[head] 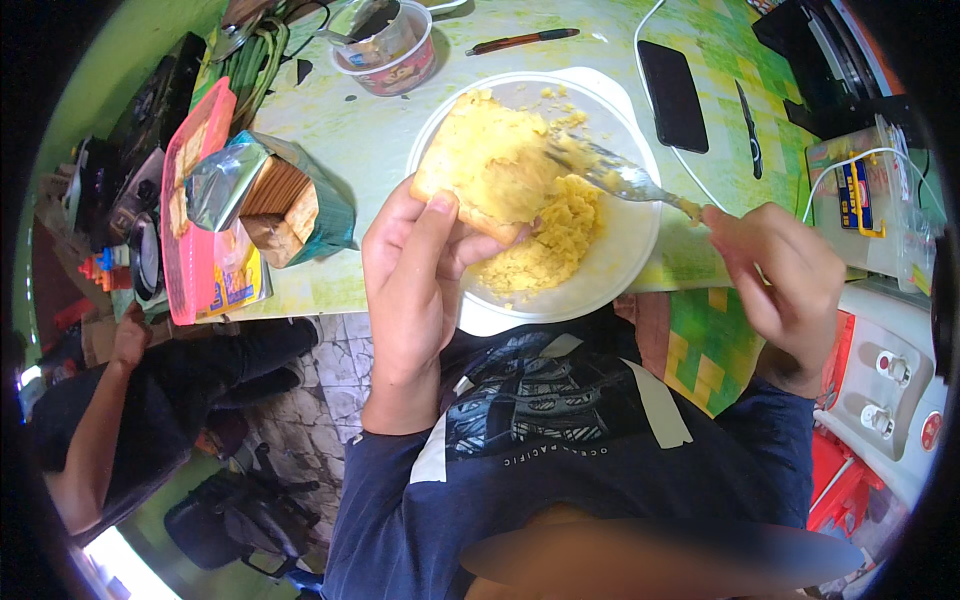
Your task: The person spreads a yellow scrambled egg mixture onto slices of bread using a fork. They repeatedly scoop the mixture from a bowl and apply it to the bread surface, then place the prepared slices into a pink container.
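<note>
My left hand (420, 262) grips a slice of bread (431, 169) by its near edge, tilted over a white plastic bowl (637, 247). Yellow mash (517, 169) covers much of the slice's face. In my right hand (784, 274) is the handle of a metal fork (630, 180); its tines, smeared with mash, touch or nearly touch the right side of the spread. More yellow mash (562, 240) lies in the bowl beneath the slice, with small crumbs of it near the far rim.
An open pack of sliced bread (315, 210) stands left, beside a pink tray (195, 285). Beyond are stacked plastic tubs (394, 67) and a pen (523, 42). A phone (673, 97), a knife (750, 131) and a clear box (847, 202) lie right. Another person's arm (97, 442) is at far left.
</note>
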Demonstrator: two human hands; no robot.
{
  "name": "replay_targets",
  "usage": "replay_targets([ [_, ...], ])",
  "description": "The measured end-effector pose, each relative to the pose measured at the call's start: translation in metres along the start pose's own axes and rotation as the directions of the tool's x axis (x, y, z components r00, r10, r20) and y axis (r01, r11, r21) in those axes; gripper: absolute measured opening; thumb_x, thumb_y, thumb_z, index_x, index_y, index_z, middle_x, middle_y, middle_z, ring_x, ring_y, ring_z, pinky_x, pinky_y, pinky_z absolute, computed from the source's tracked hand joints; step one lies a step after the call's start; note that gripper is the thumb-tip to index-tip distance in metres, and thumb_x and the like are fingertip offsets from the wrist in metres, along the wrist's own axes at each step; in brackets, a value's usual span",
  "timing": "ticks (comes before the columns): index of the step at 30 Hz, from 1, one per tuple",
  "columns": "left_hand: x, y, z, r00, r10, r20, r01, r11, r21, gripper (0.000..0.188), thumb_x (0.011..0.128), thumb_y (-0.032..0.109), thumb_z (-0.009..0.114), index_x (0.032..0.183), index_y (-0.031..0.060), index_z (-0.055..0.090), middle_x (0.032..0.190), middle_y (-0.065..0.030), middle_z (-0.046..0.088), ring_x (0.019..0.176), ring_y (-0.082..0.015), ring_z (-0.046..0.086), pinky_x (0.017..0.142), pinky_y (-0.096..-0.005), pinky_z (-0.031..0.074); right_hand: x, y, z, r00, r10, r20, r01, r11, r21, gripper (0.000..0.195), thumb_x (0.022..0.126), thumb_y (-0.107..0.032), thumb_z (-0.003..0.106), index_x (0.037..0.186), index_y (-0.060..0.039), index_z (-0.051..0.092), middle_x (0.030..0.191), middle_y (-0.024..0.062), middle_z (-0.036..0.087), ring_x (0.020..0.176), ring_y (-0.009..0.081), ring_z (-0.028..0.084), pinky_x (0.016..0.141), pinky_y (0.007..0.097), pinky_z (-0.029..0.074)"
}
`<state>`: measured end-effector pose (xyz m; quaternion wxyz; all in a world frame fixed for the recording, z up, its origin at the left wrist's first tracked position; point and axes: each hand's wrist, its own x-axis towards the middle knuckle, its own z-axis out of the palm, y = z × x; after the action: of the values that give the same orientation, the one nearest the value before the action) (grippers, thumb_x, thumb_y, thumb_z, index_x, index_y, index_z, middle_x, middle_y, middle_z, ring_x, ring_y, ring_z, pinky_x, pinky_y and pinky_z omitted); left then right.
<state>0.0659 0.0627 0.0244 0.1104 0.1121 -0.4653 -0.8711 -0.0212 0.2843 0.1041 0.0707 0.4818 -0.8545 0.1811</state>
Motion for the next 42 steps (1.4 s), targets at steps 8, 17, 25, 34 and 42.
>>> replay_targets([
  [8,0.000,-0.004,0.003,1.000,-0.005,0.024,0.005,1.000,0.004,0.027,0.084,0.010,0.037,0.103,-0.0095,0.042,0.095,-0.0178,0.054,0.081,-0.0221,0.057,0.072,-0.0300,0.049,0.004,-0.003,0.001,0.994,0.008,-0.105,0.003,0.994,0.108,0.027,0.058,-0.005,0.055,0.084,-0.0051,0.061,0.062,0.0065,0.049,0.050,0.0177,0.050,0.044,0.0274,0.039],
  [17,0.001,-0.002,0.000,1.000,-0.006,0.007,0.006,1.000,-0.030,0.026,0.085,0.009,0.037,0.103,-0.0089,0.043,0.095,-0.0172,0.054,0.080,-0.0211,0.058,0.067,-0.0253,0.050,0.006,-0.002,0.001,0.987,-0.137,0.088,0.146,0.983,-0.110,0.033,0.058,-0.008,0.057,0.091,-0.0078,0.060,0.063,0.0041,0.047,0.047,0.0174,0.048,0.041,0.0275,0.037],
  [25,0.002,-0.002,0.000,1.000,-0.011,-0.026,0.010,0.998,-0.056,0.027,0.085,0.009,0.037,0.103,-0.0097,0.042,0.096,-0.0186,0.054,0.080,-0.0229,0.058,0.067,-0.0246,0.050,0.004,-0.001,-0.008,1.000,0.023,-0.007,-0.023,0.999,0.037,0.022,0.059,-0.003,0.056,0.081,-0.0029,0.061,0.055,0.0062,0.046,0.046,0.0187,0.047,0.042,0.0275,0.036],
  [34,0.000,0.002,-0.004,0.982,-0.120,0.148,0.124,0.992,-0.013,0.027,0.083,0.009,0.040,0.102,-0.0087,0.044,0.089,-0.0141,0.056,0.072,-0.0167,0.058,0.062,-0.0220,0.047,0.017,0.007,-0.012,0.972,-0.202,-0.119,0.210,0.976,0.062,0.021,0.058,-0.008,0.056,0.077,-0.0006,0.062,0.053,0.0066,0.045,0.043,0.0164,0.046,0.038,0.0267,0.034],
  [42,-0.002,0.002,-0.005,0.958,-0.167,0.233,0.159,0.986,0.053,0.030,0.081,0.007,0.041,0.107,-0.0088,0.042,0.089,-0.0104,0.055,0.076,-0.0118,0.055,0.065,-0.0205,0.043,0.019,0.006,-0.009,0.944,-0.324,-0.063,0.317,0.943,-0.100,0.024,0.053,-0.013,0.057,0.075,-0.0063,0.063,0.054,0.0038,0.046,0.042,0.0147,0.043,0.038,0.0252,0.029],
])
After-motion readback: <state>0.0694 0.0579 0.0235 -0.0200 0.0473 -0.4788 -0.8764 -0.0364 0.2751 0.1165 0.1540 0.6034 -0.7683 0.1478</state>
